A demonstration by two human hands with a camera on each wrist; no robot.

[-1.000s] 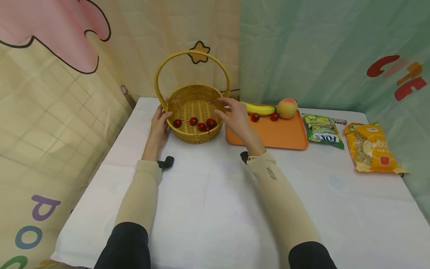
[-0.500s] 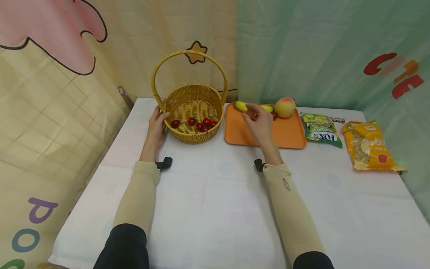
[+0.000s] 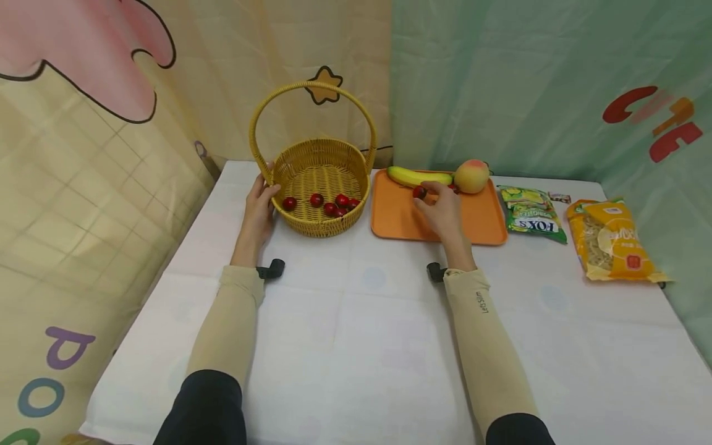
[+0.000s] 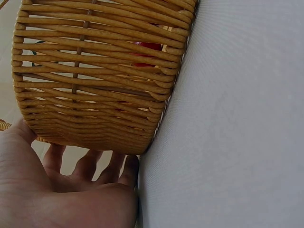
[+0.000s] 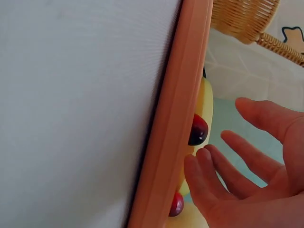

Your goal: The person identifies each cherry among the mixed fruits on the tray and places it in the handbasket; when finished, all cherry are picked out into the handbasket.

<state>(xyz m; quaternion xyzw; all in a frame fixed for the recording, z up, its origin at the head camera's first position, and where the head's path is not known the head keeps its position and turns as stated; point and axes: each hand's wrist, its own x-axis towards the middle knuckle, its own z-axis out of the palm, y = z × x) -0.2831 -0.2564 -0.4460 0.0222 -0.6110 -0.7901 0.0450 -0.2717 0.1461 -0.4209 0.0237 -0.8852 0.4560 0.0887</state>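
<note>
My left hand (image 3: 260, 201) holds the left side of a yellow wicker basket (image 3: 322, 227), thumb at the rim; in the left wrist view its fingers (image 4: 87, 164) reach along the woven wall. Several dark red cherries (image 3: 316, 199) lie on the basket floor. My right hand (image 3: 443, 213) is over the orange tray (image 3: 395, 225), its fingers spread beside a cherry (image 3: 419, 192). The right wrist view shows a gap between thumb and fingers, with that cherry (image 5: 198, 129) just beyond the fingertips. Another cherry (image 5: 176, 204) is partly hidden by my hand in the head view.
A banana (image 3: 417, 177) and a peach (image 3: 471, 177) lie along the tray's back edge. Right of the tray are a green FOX'S bag (image 3: 532, 213), a small wrapped piece (image 3: 559, 198) and an orange-yellow bag (image 3: 614, 241). Printed curtains (image 3: 500, 80) stand behind the white table (image 3: 356, 346).
My right hand has moved right, from above the basket to the cherry on the tray. The cherry that was near its fingers now lies among the others in the basket. My left hand stays put.
</note>
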